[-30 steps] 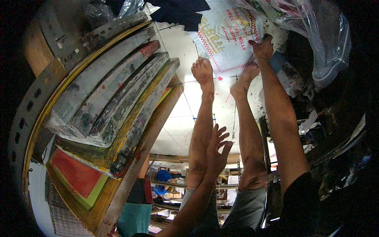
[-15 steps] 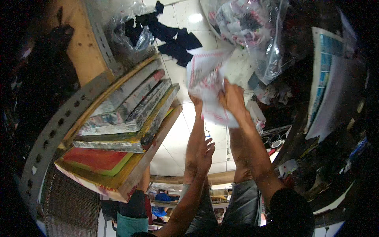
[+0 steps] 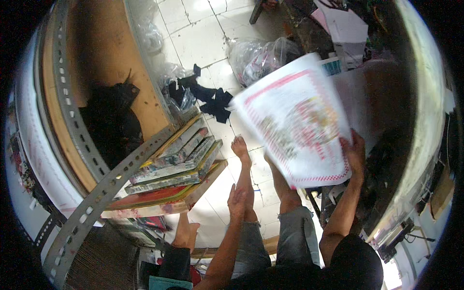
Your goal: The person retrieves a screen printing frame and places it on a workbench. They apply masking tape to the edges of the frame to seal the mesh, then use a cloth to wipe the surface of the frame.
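Observation:
My right hand (image 3: 354,153) is closed on the right edge of a white printed sheet (image 3: 270,118), which hangs over the middle of the view. A red checkered border runs round the sheet, and the blurred print inside is red, yellow and grey. Whether it is paper or thin plastic I cannot tell. Lower down, near my leg, my left hand (image 3: 237,200) holds nothing, its fingers stretched upward and loosely apart. Left of it stands a stack of paint-stained frames (image 3: 166,186), tilted against a metal rail.
A perforated grey metal rail (image 3: 116,179) curves along the left side. Black cloth scraps (image 3: 215,104) lie on the tiled floor (image 3: 188,43) beside clear plastic bags (image 3: 258,58). Another person's foot (image 3: 186,232) shows below the frames. A dark, cluttered bench stands on the right.
The crumpled sheet near the floor has been lifted to the right and spread out in my right hand. The view has shifted, showing more of the right side. My left hand stays low and free.

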`<state>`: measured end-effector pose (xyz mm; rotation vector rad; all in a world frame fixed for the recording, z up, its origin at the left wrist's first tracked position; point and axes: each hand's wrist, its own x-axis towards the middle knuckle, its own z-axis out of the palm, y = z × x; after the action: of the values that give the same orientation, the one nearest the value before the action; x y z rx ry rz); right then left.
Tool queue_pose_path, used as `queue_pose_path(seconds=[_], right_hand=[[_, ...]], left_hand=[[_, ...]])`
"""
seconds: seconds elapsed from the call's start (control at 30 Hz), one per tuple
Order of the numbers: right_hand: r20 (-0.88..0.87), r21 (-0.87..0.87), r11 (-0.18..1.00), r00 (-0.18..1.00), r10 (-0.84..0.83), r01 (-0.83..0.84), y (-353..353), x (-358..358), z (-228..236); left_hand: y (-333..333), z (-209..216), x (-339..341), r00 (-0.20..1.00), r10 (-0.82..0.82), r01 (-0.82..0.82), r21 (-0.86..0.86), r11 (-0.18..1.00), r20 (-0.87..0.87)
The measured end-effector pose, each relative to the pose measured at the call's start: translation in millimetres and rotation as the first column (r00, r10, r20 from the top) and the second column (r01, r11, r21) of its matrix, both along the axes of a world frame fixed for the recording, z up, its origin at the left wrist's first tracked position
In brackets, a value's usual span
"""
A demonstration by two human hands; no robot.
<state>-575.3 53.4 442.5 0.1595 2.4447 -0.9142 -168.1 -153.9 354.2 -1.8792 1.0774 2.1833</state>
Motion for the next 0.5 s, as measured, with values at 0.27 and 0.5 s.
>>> queue_pose_path(seconds=[0.27, 0.5], right_hand=[[-0.114, -0.314, 0.872, 0.896, -0.428, 0.377, 52, -46, -23], [-0.296, -0.137, 0.876, 0.825, -0.482, 0.463, 67, -30, -47]], left_hand=[[-40, 33, 12, 0.985, -0.156, 0.159, -0.037, 0.987, 0.077], [-63, 65, 7, 0.958, -0.271, 0.272, 0.009, 0.962, 0.095]])
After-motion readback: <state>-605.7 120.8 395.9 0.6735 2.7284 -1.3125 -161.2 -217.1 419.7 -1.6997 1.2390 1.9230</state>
